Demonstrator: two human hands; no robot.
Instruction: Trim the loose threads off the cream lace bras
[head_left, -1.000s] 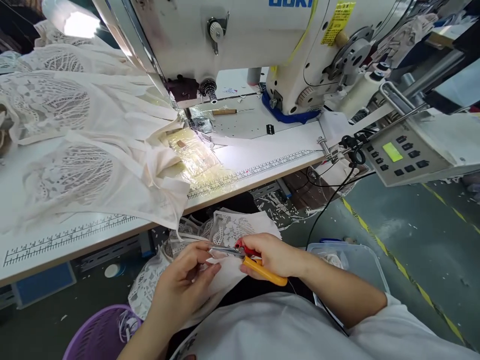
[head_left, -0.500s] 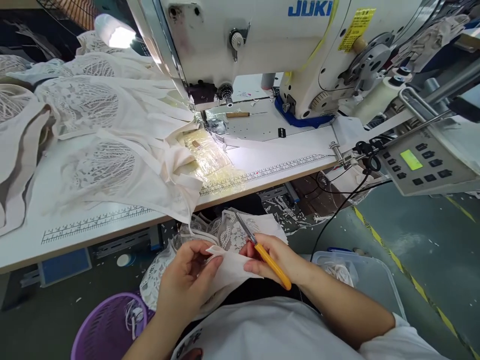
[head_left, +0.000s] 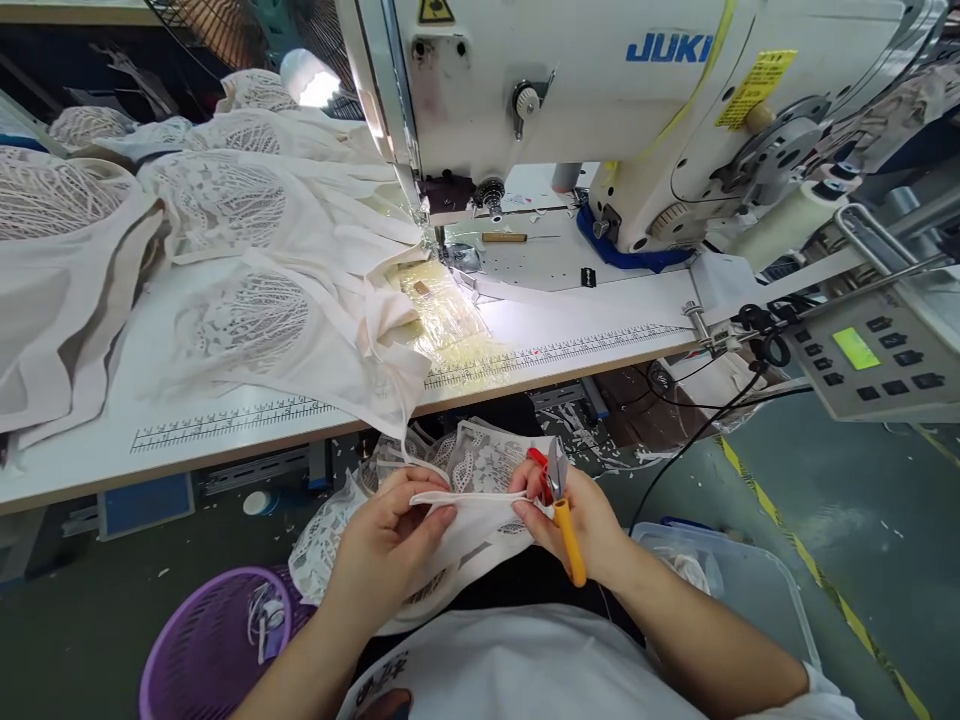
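Over my lap, my left hand (head_left: 390, 555) pinches the folded edge of a white garment piece (head_left: 480, 520) between thumb and fingers. The fingers of my right hand (head_left: 581, 515) are closed on the other end of that edge, so it stretches straight between both hands. Tucked in my right hand are small scissors (head_left: 568, 535) with an orange handle, a red part and metal blades pointing up. White lace (head_left: 484, 455) of the garment spreads behind the hands and hangs down to the left.
A JUKI sewing machine (head_left: 540, 90) stands on the white table (head_left: 180, 400), with white lace garments (head_left: 240, 310) piled at left. A wooden-handled awl (head_left: 504, 238) lies by the needle. Below are a purple basket (head_left: 172, 640), a clear plastic bin (head_left: 757, 580) and a control panel (head_left: 877, 350).
The fabric edge is now pulled straight between my hands. In my right hand the scissors have turned more upright, bringing the red part into view. The head view has shifted left.
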